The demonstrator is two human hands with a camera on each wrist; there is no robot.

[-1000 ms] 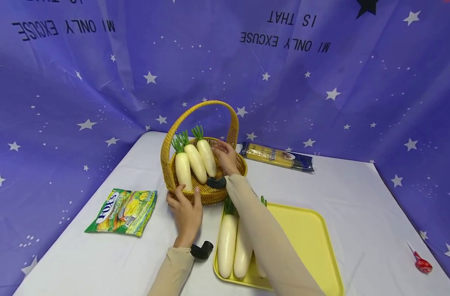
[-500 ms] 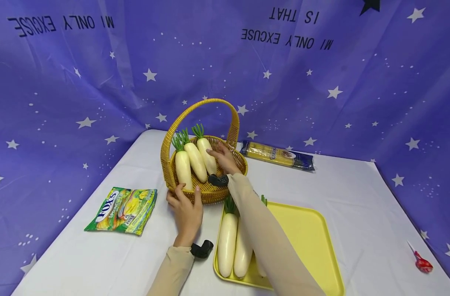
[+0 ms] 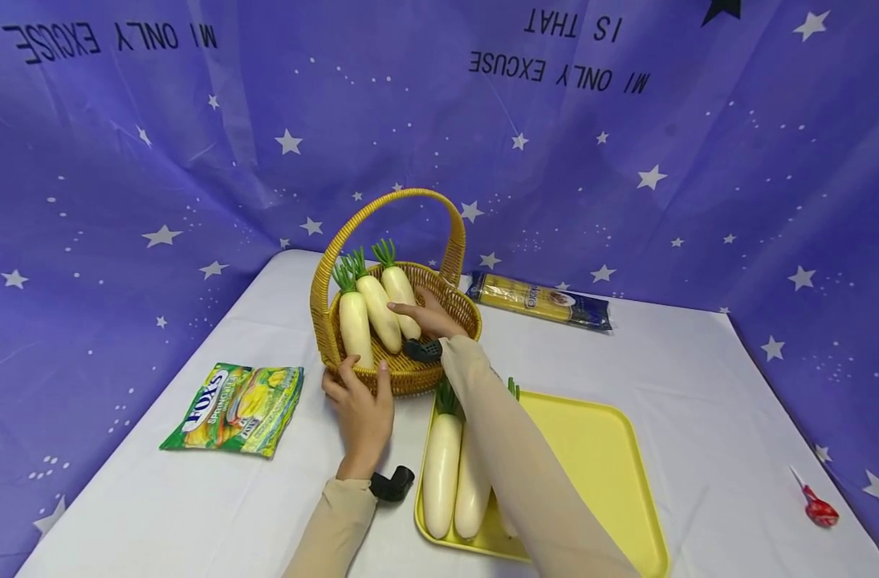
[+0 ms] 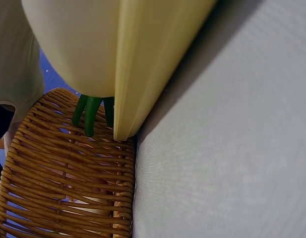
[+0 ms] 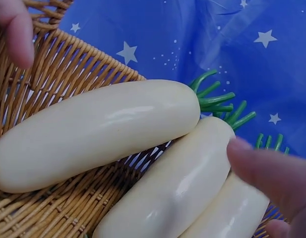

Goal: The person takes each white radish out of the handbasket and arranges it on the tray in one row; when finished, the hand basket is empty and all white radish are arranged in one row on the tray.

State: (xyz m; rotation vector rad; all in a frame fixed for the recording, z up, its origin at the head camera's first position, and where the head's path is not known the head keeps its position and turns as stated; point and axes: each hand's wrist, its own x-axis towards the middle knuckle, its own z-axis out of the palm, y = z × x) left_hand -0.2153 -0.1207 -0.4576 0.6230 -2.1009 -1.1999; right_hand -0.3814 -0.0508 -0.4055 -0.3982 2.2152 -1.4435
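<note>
Three white radishes with green tops, among them the right-hand one (image 3: 399, 289), lean inside the wicker basket (image 3: 403, 385). My left hand (image 3: 363, 417) holds the basket's near left rim, thumb against the outside. My right hand (image 3: 435, 315) reaches over the basket's right part, its thumb above the radishes and its other fingers partly hidden beyond the right-hand one. In the right wrist view, thumb and fingers stand spread either side of the nearest radish (image 5: 103, 131), not closed on it. The left wrist view shows the basket's woven side (image 4: 68, 173) but little of the hand.
A yellow tray (image 3: 591, 474) right of the basket carries several white radishes (image 3: 442, 478), partly under the right sleeve. A green FOX'S packet (image 3: 244, 409) lies left, a pasta packet (image 3: 540, 301) behind, and a red-wrapped lollipop (image 3: 818, 510) far right.
My right hand has turned and its thumb has swung left over the radishes. My left hand keeps its place on the rim. The radishes look unmoved in the basket.
</note>
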